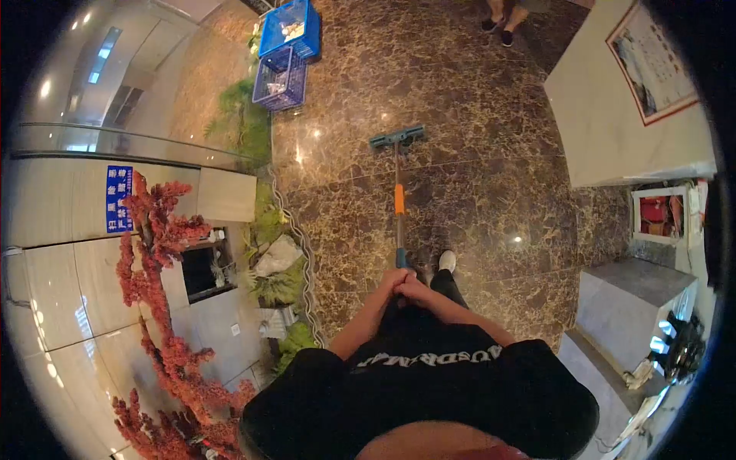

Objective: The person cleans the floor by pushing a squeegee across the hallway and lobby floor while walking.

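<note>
Both my hands are closed around the upper end of a long mop handle (399, 230), close together in front of my body. My left hand (395, 280) and my right hand (414, 286) touch each other at the grip. The handle has an orange section and runs forward to a flat teal mop head (396, 138), which rests on the brown marble-patterned floor (475, 199). My fingers are partly hidden by one another.
Two stacked-looking blue baskets, one bright blue (310, 47) and one darker (295, 96), stand at the upper left. A planted strip with a rock (277, 256) and red branches (157, 307) lines the left. Another person's feet (506, 37) show at top. Grey blocks (625, 307) stand right.
</note>
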The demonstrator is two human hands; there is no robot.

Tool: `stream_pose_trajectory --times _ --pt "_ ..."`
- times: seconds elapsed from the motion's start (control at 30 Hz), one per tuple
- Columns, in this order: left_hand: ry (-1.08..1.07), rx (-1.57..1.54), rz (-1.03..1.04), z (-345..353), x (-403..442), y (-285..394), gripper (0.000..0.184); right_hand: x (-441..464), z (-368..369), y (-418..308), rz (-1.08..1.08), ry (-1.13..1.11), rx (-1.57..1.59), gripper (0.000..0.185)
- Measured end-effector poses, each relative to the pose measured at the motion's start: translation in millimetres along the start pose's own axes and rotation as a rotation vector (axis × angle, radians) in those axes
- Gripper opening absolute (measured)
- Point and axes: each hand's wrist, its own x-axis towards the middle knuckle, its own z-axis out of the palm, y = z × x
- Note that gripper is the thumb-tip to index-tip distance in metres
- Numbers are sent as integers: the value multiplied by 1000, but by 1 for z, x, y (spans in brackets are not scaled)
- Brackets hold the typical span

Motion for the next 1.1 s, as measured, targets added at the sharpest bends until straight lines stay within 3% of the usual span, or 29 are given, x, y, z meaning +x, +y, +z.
stream_pose_trajectory --times 0.03,0.13,0.17,0.23,0.33,0.4,0.43,0.5,0.57,0.77,0.87,0.97,1.0,1.07,1.1 --pt "9 114 26 -13 5 10 34 20 1 -3 70 70 -55 63" --pt "115 211 115 -41 27 26 40 73 -6 -10 -1 -266 -1 59" --pt "119 234 131 -48 32 31 41 83 -7 -19 38 -197 -154 48" --pt "142 340 99 -60 42 60 43 74 2 -56 -182 -33 -65 29" --pt "137 329 157 -75 92 91 45 101 -6 -109 -154 83 -108 20" --pt "121 251 213 -91 127 117 45 124 -13 -160 -92 89 -211 22" --pt "109 174 246 -102 143 135 45 154 -22 -167 -4 70 -139 41" --pt "27 107 216 -138 166 178 43 207 -38 -191 -1 56 -254 30" --pt "-1 138 181 -173 194 224 41 201 -11 -287 78 229 -342 20" --pt "-16 120 262 -264 277 357 41 297 -20 -413 -175 251 -169 26" --pt "7 172 329 -266 334 370 41 319 -4 -441 -423 471 -45 26" --pt "28 205 368 -288 294 383 40 315 8 -452 -229 603 -320 30" --pt "33 204 381 -297 272 387 40 308 12 -450 -123 584 -212 31" --pt "-110 14 388 -243 333 331 39 285 26 -452 -6 579 -85 34" --pt "-136 46 351 -260 295 350 39 272 33 -456 11 596 -62 36"
